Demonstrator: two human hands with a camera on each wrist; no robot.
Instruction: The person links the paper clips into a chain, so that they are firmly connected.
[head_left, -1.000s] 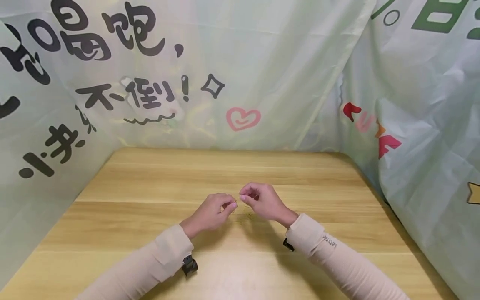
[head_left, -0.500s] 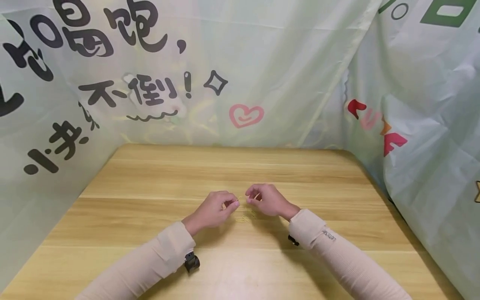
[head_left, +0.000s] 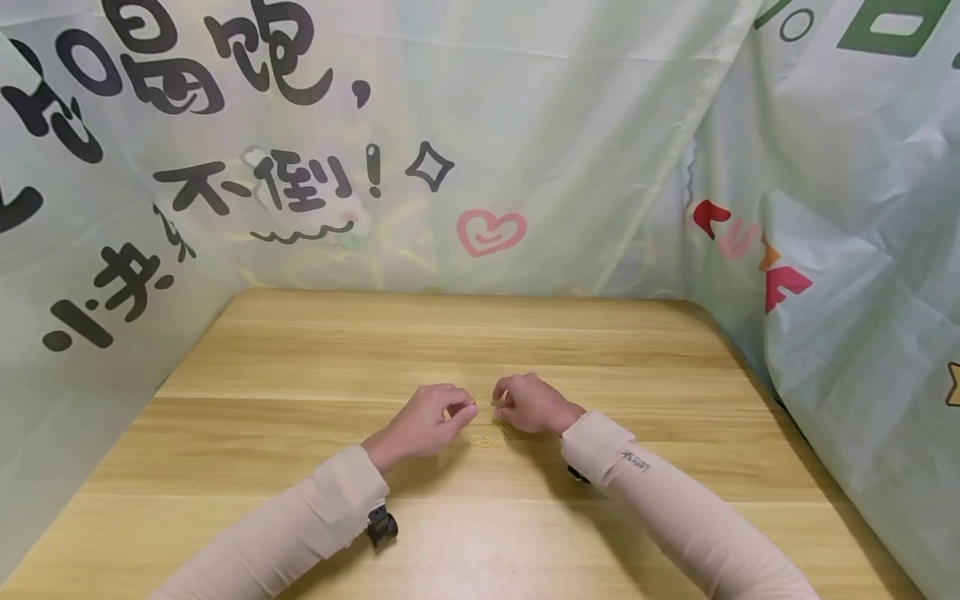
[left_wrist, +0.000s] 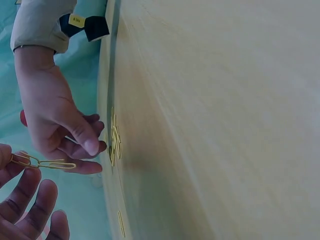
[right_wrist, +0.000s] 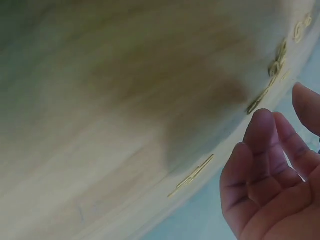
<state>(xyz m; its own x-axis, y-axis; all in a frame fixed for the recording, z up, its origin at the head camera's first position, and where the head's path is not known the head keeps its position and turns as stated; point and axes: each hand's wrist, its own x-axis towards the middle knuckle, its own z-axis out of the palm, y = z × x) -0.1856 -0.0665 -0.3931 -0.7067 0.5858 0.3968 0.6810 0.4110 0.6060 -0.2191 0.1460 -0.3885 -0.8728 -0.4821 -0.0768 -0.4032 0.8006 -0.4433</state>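
In the head view my left hand (head_left: 422,425) is just left of the middle of the table. Thumb and fingertips pinch a gold paper clip (left_wrist: 62,165), hooked to another in a short chain that sticks out past the fingers in the left wrist view. My right hand (head_left: 531,404) hovers close by on the right, its fingers loosely bent and the thumb apart, nothing visible between them. Below its fingertips lies a small heap of gold paper clips (left_wrist: 115,137). More loose clips (right_wrist: 192,175) lie apart from the heap in the right wrist view.
The wooden table (head_left: 360,333) stretches out around both hands. Printed pale green cloth (head_left: 585,167) hangs behind it and along both sides. A black device (head_left: 382,527) is strapped at the left wrist, below the beige cuff.
My right hand has drawn away from the left hand's fingertips and come down slightly toward the clips on the table. The left hand stays nearly still with its pinch kept.
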